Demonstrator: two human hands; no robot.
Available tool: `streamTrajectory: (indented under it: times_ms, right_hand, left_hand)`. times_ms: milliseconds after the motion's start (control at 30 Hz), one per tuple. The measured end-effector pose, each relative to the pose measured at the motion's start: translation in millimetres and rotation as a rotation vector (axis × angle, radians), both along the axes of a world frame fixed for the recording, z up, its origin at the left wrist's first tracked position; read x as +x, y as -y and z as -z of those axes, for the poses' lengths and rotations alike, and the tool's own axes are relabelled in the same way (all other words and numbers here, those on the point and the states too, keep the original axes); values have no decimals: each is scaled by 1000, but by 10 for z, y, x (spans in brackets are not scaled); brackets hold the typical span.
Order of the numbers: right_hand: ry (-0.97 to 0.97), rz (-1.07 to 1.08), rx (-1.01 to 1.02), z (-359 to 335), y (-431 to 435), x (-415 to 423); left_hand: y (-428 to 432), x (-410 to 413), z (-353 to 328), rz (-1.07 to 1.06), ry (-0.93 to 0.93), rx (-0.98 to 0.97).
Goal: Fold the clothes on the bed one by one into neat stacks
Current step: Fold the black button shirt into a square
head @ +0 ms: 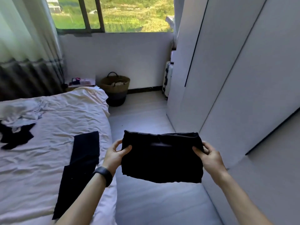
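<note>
A folded black garment (pixel 162 157) hangs in the air over the floor, to the right of the bed (pixel 40 168). My left hand (pixel 116 155) pinches its left edge and my right hand (pixel 209 155) pinches its right edge, thumbs on the near face. On the bed's right side lies a long black garment (pixel 81 163), spread flat. At the bed's far left sits a loose heap of white and pale clothes (pixel 21 113) with another black garment (pixel 16 137) beside it.
A tall white wardrobe (pixel 235 78) lines the right wall. A woven basket (pixel 115 88) stands on the floor by the bed's far corner, below the window. A white suitcase (pixel 168 80) stands against the wardrobe. The strip of floor (pixel 146 120) runs between bed and wardrobe.
</note>
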State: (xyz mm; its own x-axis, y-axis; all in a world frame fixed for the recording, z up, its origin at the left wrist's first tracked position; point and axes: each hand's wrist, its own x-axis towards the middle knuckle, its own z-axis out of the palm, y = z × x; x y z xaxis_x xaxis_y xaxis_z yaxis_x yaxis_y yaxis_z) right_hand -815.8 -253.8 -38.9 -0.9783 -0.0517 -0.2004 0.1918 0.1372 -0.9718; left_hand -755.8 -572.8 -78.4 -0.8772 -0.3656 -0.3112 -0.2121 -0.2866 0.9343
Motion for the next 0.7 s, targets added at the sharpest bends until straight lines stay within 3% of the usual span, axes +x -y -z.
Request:
streamTrajectory:
  times_ms: [400,700]
  right_hand:
    - [42,-231,21,162,787,-1782]
    - [115,-524,61,608,1521,-3306]
  left_hand:
    - [519,-1121,433,-285,34,99]
    - [723,-1775,782,-585,108,95]
